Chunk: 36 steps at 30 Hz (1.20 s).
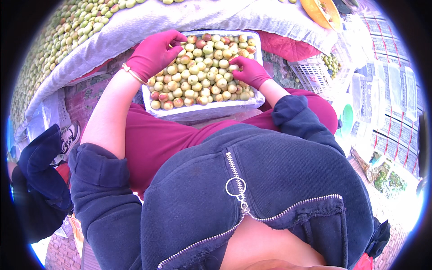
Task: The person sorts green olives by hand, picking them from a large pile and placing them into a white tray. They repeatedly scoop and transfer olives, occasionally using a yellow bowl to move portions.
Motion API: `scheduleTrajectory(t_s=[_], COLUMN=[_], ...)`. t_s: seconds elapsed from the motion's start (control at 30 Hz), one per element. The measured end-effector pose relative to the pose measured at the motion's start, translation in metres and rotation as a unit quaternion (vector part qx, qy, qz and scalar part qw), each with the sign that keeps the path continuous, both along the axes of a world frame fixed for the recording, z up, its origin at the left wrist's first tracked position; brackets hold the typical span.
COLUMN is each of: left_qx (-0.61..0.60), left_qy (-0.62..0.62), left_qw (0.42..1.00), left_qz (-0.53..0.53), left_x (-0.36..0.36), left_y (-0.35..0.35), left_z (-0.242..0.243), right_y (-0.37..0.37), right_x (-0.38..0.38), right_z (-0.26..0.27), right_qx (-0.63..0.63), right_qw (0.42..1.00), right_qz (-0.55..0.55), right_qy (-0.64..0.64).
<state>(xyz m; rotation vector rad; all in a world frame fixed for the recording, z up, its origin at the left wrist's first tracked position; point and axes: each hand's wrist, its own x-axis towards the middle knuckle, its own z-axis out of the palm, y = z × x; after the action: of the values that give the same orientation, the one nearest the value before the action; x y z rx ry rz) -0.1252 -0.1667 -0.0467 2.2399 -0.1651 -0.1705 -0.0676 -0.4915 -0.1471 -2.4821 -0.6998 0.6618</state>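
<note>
A white foam box (pixel 202 113) stands in front of my lap, full of small round green and reddish fruits (pixel 199 71) that look like jujubes. My left hand (pixel 157 52), in a magenta glove with a bracelet at the wrist, is over the box's upper left corner. Its fingers are bent above the fruit at the rim; whether one lies between them I cannot tell. At the right side of the box, my right hand (pixel 251 71), gloved alike, has its thumb and fingers around a pale green fruit (pixel 234 68) on top of the others.
Beyond the box, a cloth-edged surface (pixel 202 17) holds a large heap of the same fruit (pixel 67 37). An orange bowl (pixel 322 13) rests at its right end. A white plastic crate (pixel 312 74) with green fruit and stacked cartons (pixel 395 135) stand right. Another person (pixel 44 175) is at the left edge.
</note>
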Motion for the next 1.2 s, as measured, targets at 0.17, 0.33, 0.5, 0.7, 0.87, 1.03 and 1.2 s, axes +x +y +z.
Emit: scheduleTrajectory(t_s=[0.17, 0.33, 0.5, 0.7, 0.87, 1.03, 1.2], left_qx=[-0.021, -0.149, -0.17, -0.181, -0.246, -0.333, -0.379], left_qy=[-0.009, 0.055, 0.029, 0.102, 0.13, 0.066, 0.068], left_qw=[0.999, 0.986, 0.982, 0.978, 0.96, 0.938, 0.918], left_qz=[-0.024, -0.039, -0.071, -0.034, 0.007, 0.075, 0.093], left_x=[-0.005, -0.015, -0.023, -0.022, -0.017, 0.008, 0.012], left_y=[-0.01, -0.046, -0.075, -0.081, -0.074, -0.039, -0.028], left_z=[0.002, 0.002, 0.002, -0.001, -0.007, 0.007, 0.024], right_y=[0.006, 0.021, 0.029, 0.04, 0.035, 0.029, 0.037], right_x=[0.005, -0.01, -0.025, -0.039, -0.033, -0.019, -0.018], right_z=[0.041, 0.074, 0.083, 0.083, 0.06, 0.018, -0.009], right_qx=[0.277, 0.411, 0.436, 0.394, 0.344, 0.24, 0.08], right_qw=[0.875, 0.745, 0.684, 0.836, 0.928, 0.97, 0.986], right_qz=[-0.185, -0.177, -0.188, -0.186, -0.095, -0.017, 0.086], right_qy=[0.352, 0.495, 0.553, 0.334, 0.108, -0.043, -0.12])
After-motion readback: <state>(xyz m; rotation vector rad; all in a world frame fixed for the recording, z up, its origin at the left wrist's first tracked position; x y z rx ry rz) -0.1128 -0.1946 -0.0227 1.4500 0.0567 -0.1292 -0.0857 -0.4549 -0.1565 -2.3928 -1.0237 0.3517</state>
